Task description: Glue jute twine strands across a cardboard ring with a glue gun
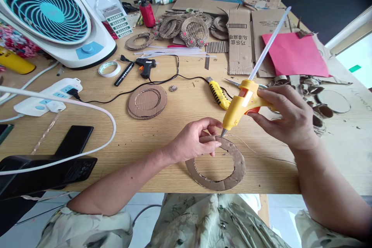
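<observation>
A flat cardboard ring (232, 170) lies near the front edge of the wooden table (162, 139). My left hand (193, 141) pinches the ring's upper left rim, fingers closed on it. My right hand (286, 118) grips a yellow glue gun (242, 104) with a clear glue stick (269, 44) poking out of its back. The gun's nozzle points down and touches the top of the ring, right beside my left fingertips. A thin glue thread trails off to the right of the nozzle.
A yellow utility knife (217, 95) lies just behind the gun. Stacked cardboard discs (147, 101), a small black glue gun (146, 66), a tape roll (109, 69), a marker (124, 74), a power strip (48, 97), a fan (55, 17), pink paper (293, 54) and cardboard scraps (316, 100) surround the spot.
</observation>
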Demonstrator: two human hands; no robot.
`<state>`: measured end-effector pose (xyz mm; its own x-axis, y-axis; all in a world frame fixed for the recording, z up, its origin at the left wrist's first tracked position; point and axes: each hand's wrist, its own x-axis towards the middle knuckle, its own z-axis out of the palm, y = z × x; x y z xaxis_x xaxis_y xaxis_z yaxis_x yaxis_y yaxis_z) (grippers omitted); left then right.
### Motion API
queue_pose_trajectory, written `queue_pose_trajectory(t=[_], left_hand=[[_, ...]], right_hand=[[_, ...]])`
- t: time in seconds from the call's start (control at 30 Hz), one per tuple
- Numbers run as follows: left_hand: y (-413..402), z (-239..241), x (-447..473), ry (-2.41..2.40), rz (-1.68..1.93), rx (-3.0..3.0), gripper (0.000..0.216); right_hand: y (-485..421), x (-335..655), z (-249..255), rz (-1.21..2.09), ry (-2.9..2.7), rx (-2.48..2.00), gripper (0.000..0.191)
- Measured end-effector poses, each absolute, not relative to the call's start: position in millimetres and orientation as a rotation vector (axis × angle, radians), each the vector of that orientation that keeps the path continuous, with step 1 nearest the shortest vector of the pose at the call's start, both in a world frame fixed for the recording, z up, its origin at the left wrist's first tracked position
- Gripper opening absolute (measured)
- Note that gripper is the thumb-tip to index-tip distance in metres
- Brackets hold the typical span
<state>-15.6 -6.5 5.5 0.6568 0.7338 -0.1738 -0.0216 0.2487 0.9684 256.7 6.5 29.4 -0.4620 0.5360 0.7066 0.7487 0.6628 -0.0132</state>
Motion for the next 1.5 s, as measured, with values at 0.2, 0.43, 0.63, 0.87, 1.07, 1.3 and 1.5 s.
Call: queue_pose_trajectory(t=[0.2,0.43,0.63,0.87,1.07,1.3,1.5], left_hand=[[-6.2,5.7,-16.0,0.699,0.585,1.222,0.037],[-5.9,3.1,-16.5,0.698,0.583,1.239,0.040],[-5.7,2.1,-16.5,0.697,0.594,1.241,0.040],[-4.6,7.0,-16.4,0.712,0.592,1.259,0.039],[-8.5,12.3,-15.8,0.675,0.576,1.203,0.034],[-8.4,15.6,-16.1,0.721,0.565,1.225,0.040],[-8.6,14.9,-17.1,0.742,0.574,1.280,0.037]], right_hand=[[6.5,256.6,29.8,-0.388,-2.176,-0.985,0.064],[6.4,257.8,30.1,-0.405,-2.178,-0.998,0.062],[6.8,260.1,30.8,-0.378,-2.176,-0.990,0.062],[18.1,265.0,20.5,-0.132,-2.056,-1.154,0.050],[43.2,261.4,-10.0,-0.090,-2.061,-1.349,0.045],[58.7,250.8,-28.9,-0.038,-2.159,-1.435,0.045],[39.4,244.5,-7.9,-0.065,-2.088,-1.398,0.046]])
